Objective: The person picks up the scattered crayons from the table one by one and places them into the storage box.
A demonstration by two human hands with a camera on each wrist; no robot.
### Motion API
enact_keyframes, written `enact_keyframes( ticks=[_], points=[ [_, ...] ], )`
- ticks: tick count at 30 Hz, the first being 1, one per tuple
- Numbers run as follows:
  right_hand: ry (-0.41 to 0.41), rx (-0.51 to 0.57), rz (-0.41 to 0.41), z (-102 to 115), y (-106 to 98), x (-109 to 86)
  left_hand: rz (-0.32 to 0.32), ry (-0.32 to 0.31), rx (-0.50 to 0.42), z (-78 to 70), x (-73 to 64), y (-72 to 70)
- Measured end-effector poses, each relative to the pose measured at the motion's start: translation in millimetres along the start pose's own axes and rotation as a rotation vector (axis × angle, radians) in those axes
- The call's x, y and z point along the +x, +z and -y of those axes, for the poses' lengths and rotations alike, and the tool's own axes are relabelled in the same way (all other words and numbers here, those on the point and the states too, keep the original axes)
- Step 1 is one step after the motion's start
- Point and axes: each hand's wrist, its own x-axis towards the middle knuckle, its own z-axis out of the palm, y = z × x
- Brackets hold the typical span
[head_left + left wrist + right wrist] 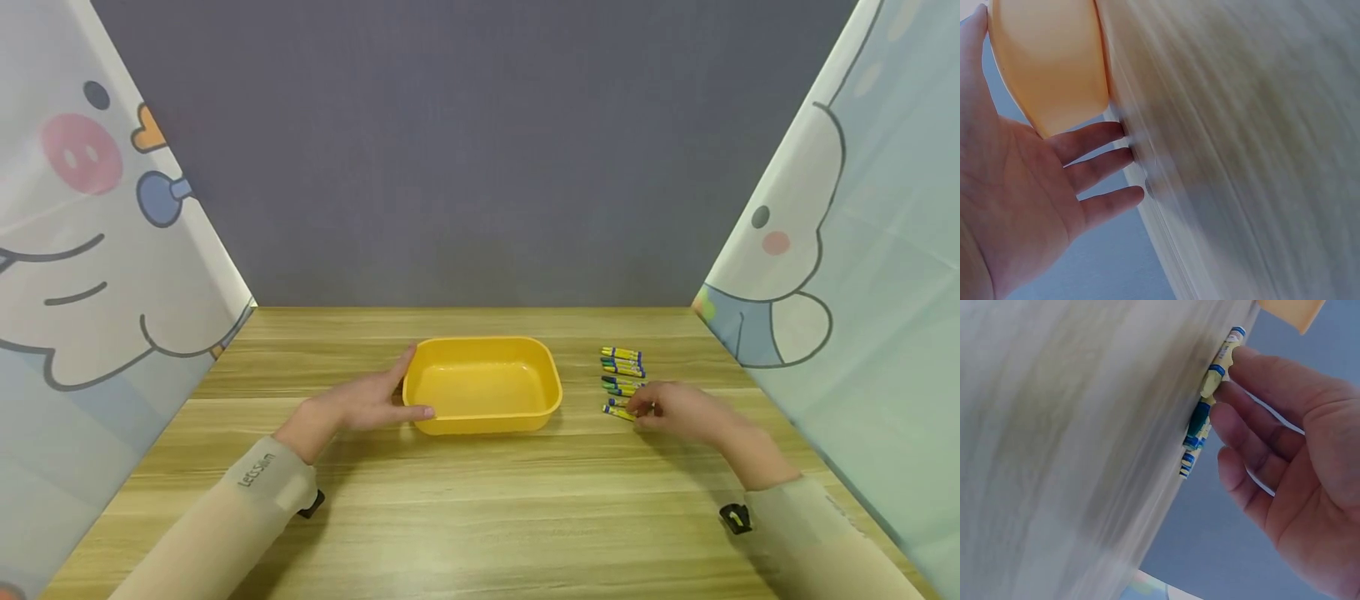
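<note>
My left hand [367,402] spans the left end of a yellow plastic tray [480,427], thumb along its near rim and index finger at the far left corner. In the left wrist view the other fingers are straight and spread beside the tray's wall. My right hand [678,412] reaches down at the near end of a column of crayons, thumb and fingertips pinching the nearest crayon [617,412] by its right end. This crayon has a yellow wrapper with blue bands. A dark-blue-tipped crayon [613,402] lies just behind it, partly covered by the fingers.
Several more crayons [622,354], some green-tipped, lie in a loose column right of the tray on the wood-grain table [480,517]. A dark grey panel [480,167] stands behind the table. Cartoon-printed sheets [885,250] hang along both sides.
</note>
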Motion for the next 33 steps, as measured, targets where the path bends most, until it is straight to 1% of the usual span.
enact_keyframes(
  ticks=[3, 6, 11, 14, 17, 19, 22, 29, 33],
  points=[
    [0.010, -0.018, -0.001, 0, 2, 2.1, -0.004, 0.007, 0.000, -0.1, -0.2, 0.0],
    [0.002, -0.042, -0.004, -1, 4, 4.1, -0.006, 0.002, -0.004, -1.0, 0.0, -0.8],
    [-0.016, -0.068, -0.010, -2, 7, 5.9, -0.011, 0.016, -0.013, -1.0, 1.6, -1.5],
    [-0.029, -0.099, -0.032, -1, 8, 6.4, -0.007, 0.018, -0.031, -0.2, 2.3, -0.7],
    [-0.008, -0.105, -0.057, 1, 9, 7.5, -0.003, 0.019, -0.054, 0.6, 2.1, 0.6],
    [0.017, -0.076, -0.074, 4, 8, 9.3, -0.004, 0.024, -0.062, 0.7, 2.5, 1.1],
    [0.042, 0.008, -0.113, 8, 5, 14.2, -0.008, 0.030, -0.059, 0.8, 2.5, 1.3],
    [0.033, 0.198, -0.215, 21, -3, 32.2, -0.014, 0.028, -0.059, 1.2, 1.0, 2.4],
    [0.054, 0.244, -0.251, 28, -5, 46.3, -0.010, 0.028, -0.070, 1.7, 1.2, 3.3]
  ],
)
